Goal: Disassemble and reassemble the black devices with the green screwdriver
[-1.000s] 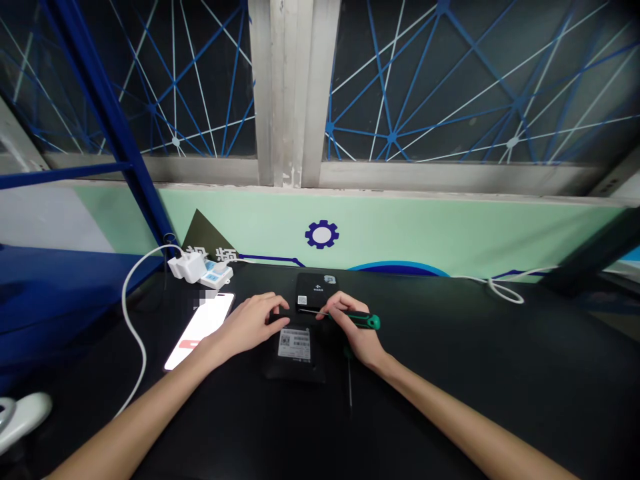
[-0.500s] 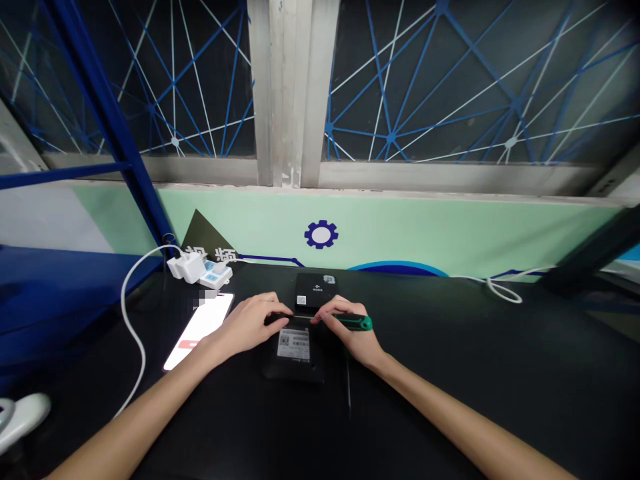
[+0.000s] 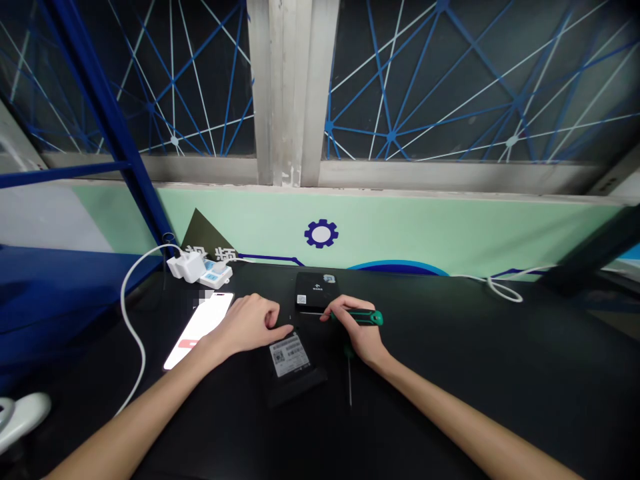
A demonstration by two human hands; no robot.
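Hands work close together on the black desk (image 3: 450, 393). The left hand (image 3: 247, 325) lies with its fingers loosely curled, the fingertips reaching the upper corner of a flat black panel (image 3: 295, 383); whether it grips anything cannot be told. The right hand (image 3: 357, 331) pinches a green-handled screwdriver (image 3: 369, 317) between thumb and fingers, its thin shaft pointing left, toward the lower edge of a black box (image 3: 316, 290).

The panel lies tilted on the desk, between the two hands, with a white label (image 3: 289, 355) on its upper face. The box sits just beyond it, with a small label near one corner. A second screwdriver (image 3: 349, 380) lies on the desk under the right wrist, its slim shaft pointing toward the person.

Left of the left hand, a phone (image 3: 199, 331) rests with its screen lit and a red patch showing. Farther back, a white charger (image 3: 187, 267) is plugged into a white power strip (image 3: 217, 275), and a white cable (image 3: 127, 320) curves from it across the desk. A pale green wall (image 3: 400, 227) with a blue gear emblem (image 3: 321, 233) rises behind the desk, under a window (image 3: 450, 87) covered by blue and white netting.
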